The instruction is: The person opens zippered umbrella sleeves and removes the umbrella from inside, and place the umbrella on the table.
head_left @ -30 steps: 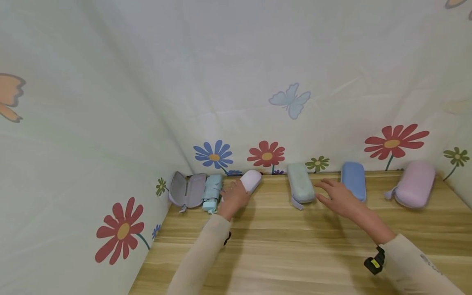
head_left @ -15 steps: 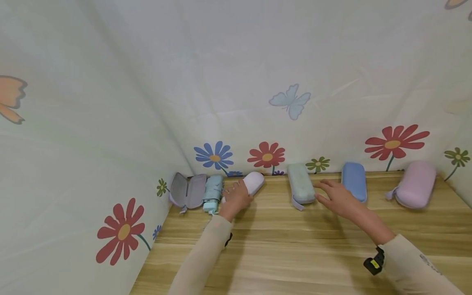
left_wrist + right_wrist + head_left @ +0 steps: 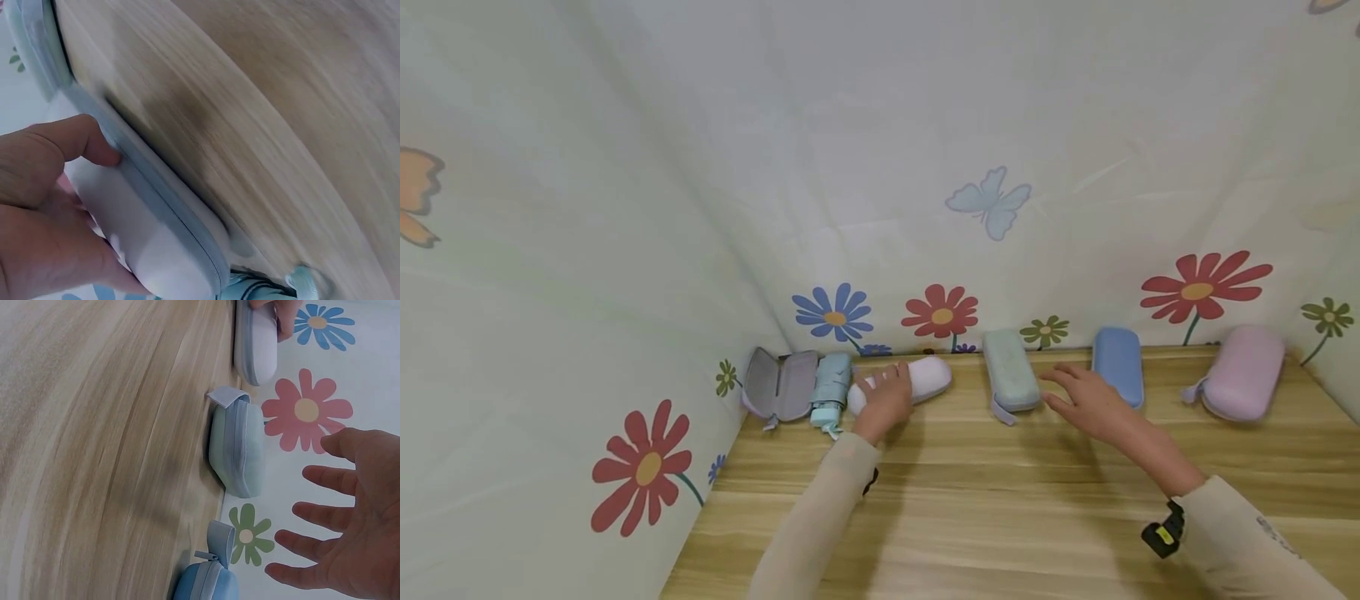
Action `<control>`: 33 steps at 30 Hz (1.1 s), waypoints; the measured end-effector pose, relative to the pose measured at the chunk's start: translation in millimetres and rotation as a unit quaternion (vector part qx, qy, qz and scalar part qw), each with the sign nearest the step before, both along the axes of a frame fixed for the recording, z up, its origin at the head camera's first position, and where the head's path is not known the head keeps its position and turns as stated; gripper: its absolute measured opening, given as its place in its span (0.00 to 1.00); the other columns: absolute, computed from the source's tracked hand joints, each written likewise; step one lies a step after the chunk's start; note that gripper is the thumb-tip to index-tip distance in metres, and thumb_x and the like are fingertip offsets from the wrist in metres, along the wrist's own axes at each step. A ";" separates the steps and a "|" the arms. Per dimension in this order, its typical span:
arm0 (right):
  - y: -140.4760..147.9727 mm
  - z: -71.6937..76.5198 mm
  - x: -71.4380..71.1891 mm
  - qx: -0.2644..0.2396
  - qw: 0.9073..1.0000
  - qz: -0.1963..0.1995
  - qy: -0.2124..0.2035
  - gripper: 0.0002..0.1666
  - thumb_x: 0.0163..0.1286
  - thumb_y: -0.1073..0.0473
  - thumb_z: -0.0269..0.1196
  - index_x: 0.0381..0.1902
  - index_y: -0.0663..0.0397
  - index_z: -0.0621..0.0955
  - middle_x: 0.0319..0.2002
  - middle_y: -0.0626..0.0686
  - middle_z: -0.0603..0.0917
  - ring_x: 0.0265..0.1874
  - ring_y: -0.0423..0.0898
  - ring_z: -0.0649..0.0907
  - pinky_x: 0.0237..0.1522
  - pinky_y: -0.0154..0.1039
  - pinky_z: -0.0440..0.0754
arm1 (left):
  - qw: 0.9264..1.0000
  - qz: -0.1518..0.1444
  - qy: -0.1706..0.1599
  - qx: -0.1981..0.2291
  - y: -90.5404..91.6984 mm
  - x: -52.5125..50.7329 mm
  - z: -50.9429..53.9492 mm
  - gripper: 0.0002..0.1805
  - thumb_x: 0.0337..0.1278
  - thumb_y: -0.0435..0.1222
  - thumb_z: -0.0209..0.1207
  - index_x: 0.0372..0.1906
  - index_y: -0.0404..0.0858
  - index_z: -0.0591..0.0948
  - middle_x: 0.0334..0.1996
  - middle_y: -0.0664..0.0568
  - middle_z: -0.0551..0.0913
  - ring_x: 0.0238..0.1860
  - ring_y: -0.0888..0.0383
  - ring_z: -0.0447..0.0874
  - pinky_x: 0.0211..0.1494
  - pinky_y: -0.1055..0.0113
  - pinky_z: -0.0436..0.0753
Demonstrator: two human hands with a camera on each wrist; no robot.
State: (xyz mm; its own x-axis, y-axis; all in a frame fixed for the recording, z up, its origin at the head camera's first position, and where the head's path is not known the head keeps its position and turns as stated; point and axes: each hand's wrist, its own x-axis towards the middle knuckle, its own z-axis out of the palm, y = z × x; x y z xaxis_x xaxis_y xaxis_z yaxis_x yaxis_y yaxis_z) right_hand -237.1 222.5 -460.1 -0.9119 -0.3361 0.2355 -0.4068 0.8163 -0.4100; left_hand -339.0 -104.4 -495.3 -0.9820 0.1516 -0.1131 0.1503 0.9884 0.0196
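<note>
In the head view my left hand (image 3: 886, 400) grips a pale white-lavender zip case (image 3: 934, 375), which lies slanted on the table near the back wall. The left wrist view shows the thumb on the grey zip band of this case (image 3: 153, 219), with the other fingers along its far side. A folded light-blue compact umbrella (image 3: 832, 383) lies just left of it. Farther left is a grey zip case (image 3: 796, 387) that lies unzipped and spread. My right hand (image 3: 1086, 402) hovers with fingers extended and apart, between a mint green zip case (image 3: 1011, 371) and a blue zip case (image 3: 1118, 367).
A pink-lavender zip case (image 3: 1246, 375) lies at the right end of the row. The wooden table (image 3: 985, 517) meets flower-printed fabric walls (image 3: 880, 167) at the back and sides.
My left hand has turned the white-lavender case from a steep slant to one flatter and more sideways, its right end moving rightward. The right hand has stayed in place.
</note>
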 end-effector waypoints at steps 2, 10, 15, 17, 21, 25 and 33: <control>-0.4 0.5 0.5 0.003 1.000 -0.001 -0.001 0.26 0.76 0.55 0.61 0.64 0.67 0.77 0.63 0.75 0.74 0.58 0.74 0.77 0.54 0.68 0.76 | 0.999 -0.027 -0.008 0.022 -2.8 0.2 2.0 0.39 0.59 0.32 0.67 0.73 0.41 0.63 0.72 0.43 0.68 0.75 0.35 0.57 0.72 0.27 0.45; -3.1 -2.6 1.3 -0.002 1.000 0.005 0.002 0.25 0.75 0.56 0.62 0.63 0.67 0.78 0.62 0.74 0.74 0.58 0.73 0.77 0.54 0.67 0.76 | 0.969 -0.242 -0.004 0.053 -18.7 8.7 -2.5 0.35 0.47 0.30 0.76 0.59 0.49 0.71 0.66 0.53 0.75 0.76 0.48 0.59 0.77 0.36 0.41; -5.1 -2.7 0.9 -0.010 1.000 0.014 0.008 0.24 0.75 0.57 0.62 0.62 0.68 0.78 0.62 0.74 0.74 0.57 0.73 0.77 0.54 0.66 0.76 | 0.929 -0.369 0.012 -0.001 -29.8 14.8 -5.5 0.37 0.49 0.30 0.76 0.62 0.51 0.71 0.68 0.56 0.73 0.75 0.53 0.61 0.79 0.41 0.44; -6.0 -2.6 1.0 -0.012 1.000 0.017 0.012 0.24 0.75 0.58 0.62 0.62 0.68 0.78 0.61 0.74 0.75 0.57 0.72 0.78 0.54 0.66 0.76 | 0.919 -0.393 0.013 -0.008 -33.8 15.5 -5.5 0.37 0.49 0.29 0.75 0.63 0.50 0.72 0.68 0.56 0.72 0.75 0.54 0.60 0.79 0.41 0.44; -6.8 -1.7 1.4 -0.013 1.000 0.018 0.005 0.24 0.75 0.58 0.62 0.62 0.68 0.78 0.61 0.75 0.74 0.57 0.73 0.77 0.54 0.67 0.76 | 0.914 -0.405 -0.002 0.028 -40.4 12.4 -6.0 0.36 0.48 0.25 0.69 0.63 0.49 0.72 0.70 0.55 0.71 0.79 0.50 0.55 0.79 0.41 0.42; -5.0 1.1 1.7 -0.011 1.000 0.004 -0.006 0.25 0.76 0.57 0.62 0.63 0.68 0.77 0.63 0.76 0.73 0.58 0.75 0.76 0.54 0.68 0.75 | 0.931 -0.333 -0.002 0.151 -35.8 13.8 -3.1 0.40 0.38 0.20 0.54 0.66 0.39 0.72 0.72 0.45 0.69 0.79 0.40 0.51 0.78 0.38 0.44; -10.5 1.0 0.4 -0.007 1.000 0.012 -0.012 0.25 0.77 0.56 0.60 0.63 0.68 0.77 0.63 0.76 0.73 0.61 0.74 0.74 0.57 0.69 0.73 | 0.968 -0.031 0.020 0.247 7.6 50.6 -0.6 0.44 0.72 0.48 0.51 0.77 0.22 0.52 0.78 0.26 0.45 0.79 0.31 0.41 0.78 0.41 0.49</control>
